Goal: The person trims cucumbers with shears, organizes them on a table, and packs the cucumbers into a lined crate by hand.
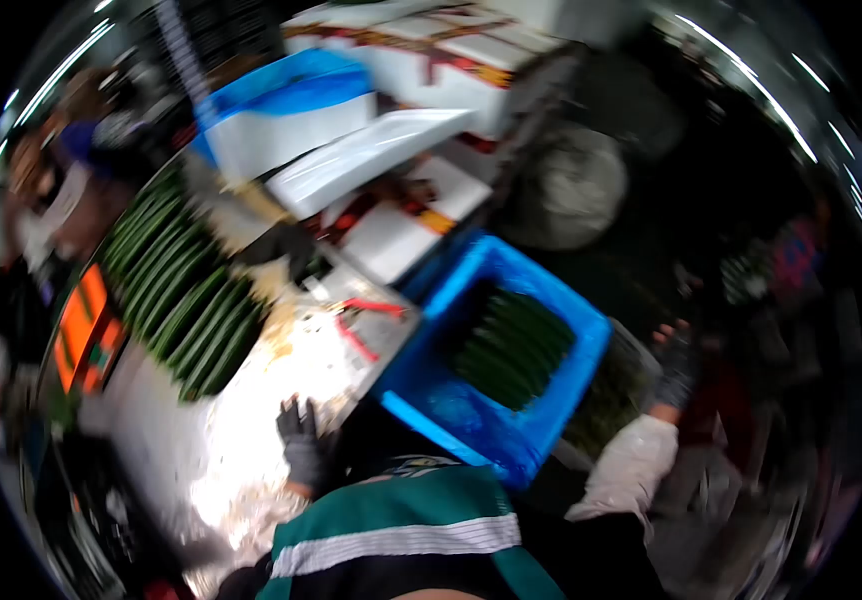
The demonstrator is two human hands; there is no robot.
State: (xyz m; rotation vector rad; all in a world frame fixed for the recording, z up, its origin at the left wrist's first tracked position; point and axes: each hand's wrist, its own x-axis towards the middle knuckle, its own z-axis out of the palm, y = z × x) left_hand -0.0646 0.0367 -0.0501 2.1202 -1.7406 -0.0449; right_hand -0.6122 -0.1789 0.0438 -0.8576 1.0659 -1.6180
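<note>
My left hand [303,447], in a dark fingerless glove, lies on the near right part of the shiny metal table [226,440], fingers spread and holding nothing. To the right of the blue-lined box [591,375], my right hand [675,365] is out in the air, also gloved; its fingertips are blurred, apart, with nothing visible between them. Inside that box lies a row of long green cucumbers [514,350]. More cucumbers [176,285] are lined up side by side on the left of the table. Red-handled scissors or pliers [359,330] rest near the table's right corner.
Behind the table stand a white box with blue lining [296,115], a tilted white foam lid [371,160] and stacked foam boxes [431,60]. An orange packet [81,325] is at the left edge. A large pale sack [571,190] stands beyond. Blurred people are at the upper left.
</note>
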